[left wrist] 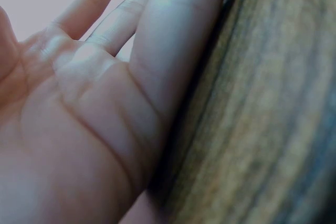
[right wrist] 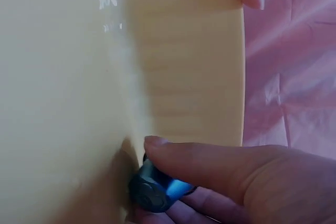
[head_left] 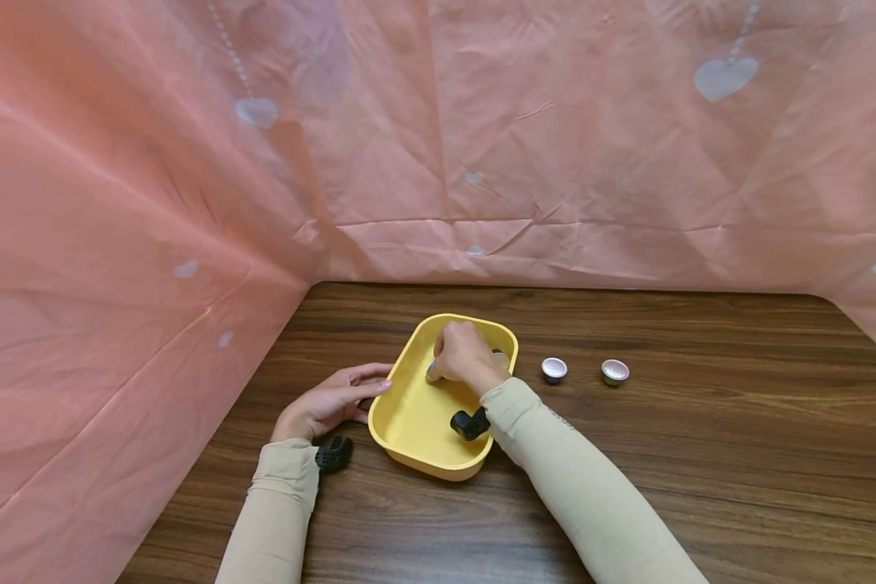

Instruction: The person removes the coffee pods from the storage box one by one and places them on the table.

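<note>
Blue capsule, pinched by right hand; end marking illegible.

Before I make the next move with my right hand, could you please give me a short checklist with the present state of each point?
1. Right hand has a grip on the blue capsule: ok, pinched between thumb and fingers.
2. Left hand is at the yellow tray: ok, thumb on its left rim.
3. All capsules are inside the tray: not ok, a nearer capsule and a farther capsule stand on the table, right of it.
4. Blue capsule rests on the tray floor: cannot tell.
5. Small object near the tray's right wall is identified: cannot tell, partly hidden by the right hand.
</note>
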Demonstrator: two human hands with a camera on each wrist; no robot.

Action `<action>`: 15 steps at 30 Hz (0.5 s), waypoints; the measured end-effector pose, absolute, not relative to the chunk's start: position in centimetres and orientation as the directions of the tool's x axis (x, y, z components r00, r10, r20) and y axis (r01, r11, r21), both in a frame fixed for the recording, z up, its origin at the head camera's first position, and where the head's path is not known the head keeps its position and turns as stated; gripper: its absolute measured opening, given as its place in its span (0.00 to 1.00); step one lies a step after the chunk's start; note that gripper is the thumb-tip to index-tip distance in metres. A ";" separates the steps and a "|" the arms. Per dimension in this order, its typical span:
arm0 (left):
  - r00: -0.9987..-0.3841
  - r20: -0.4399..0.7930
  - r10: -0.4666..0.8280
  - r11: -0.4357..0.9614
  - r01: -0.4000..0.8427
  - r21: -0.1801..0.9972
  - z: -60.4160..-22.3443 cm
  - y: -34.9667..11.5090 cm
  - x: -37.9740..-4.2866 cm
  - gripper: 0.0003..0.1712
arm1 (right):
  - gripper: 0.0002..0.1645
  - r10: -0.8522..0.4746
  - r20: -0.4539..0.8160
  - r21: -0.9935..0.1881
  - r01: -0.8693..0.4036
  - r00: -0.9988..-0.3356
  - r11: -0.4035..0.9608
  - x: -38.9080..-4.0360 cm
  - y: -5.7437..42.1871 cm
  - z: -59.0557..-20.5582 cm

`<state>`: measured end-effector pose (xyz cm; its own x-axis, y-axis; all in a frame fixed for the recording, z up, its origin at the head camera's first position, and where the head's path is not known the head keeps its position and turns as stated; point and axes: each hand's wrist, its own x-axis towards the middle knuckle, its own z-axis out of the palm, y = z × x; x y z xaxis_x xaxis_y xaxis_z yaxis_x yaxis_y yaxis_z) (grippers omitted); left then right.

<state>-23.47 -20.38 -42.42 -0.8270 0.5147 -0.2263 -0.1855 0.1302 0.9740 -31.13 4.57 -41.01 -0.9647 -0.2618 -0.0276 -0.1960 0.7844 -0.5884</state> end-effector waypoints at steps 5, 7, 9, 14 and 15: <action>-0.829 -0.228 0.511 0.129 -0.188 0.974 -42.5 -20.5 -23.4 0.32 | 0.14 -0.227 -0.005 -0.641 -0.171 -0.974 0.749 -30.4 4.4 -40.2; -0.828 -0.230 0.511 0.133 -0.189 0.973 -42.5 -20.5 -23.4 0.32 | 0.15 -0.197 0.011 -0.671 -0.153 -0.980 0.726 -30.4 4.4 -40.2; -0.827 -0.233 0.512 0.136 -0.189 0.972 -42.5 -20.5 -23.4 0.32 | 0.17 -0.163 0.035 -0.698 -0.141 -0.986 0.703 -30.2 4.5 -39.9; -0.826 -0.235 0.512 0.137 -0.191 0.972 -42.4 -20.4 -23.5 0.32 | 0.18 -0.104 0.051 -0.786 -0.104 -0.993 0.609 -29.2 5.0 -38.2; -0.826 -0.235 0.512 0.138 -0.191 0.972 -42.4 -20.4 -23.5 0.32 | 0.18 -0.100 0.040 -0.803 -0.092 -0.994 0.588 -28.8 5.1 -37.6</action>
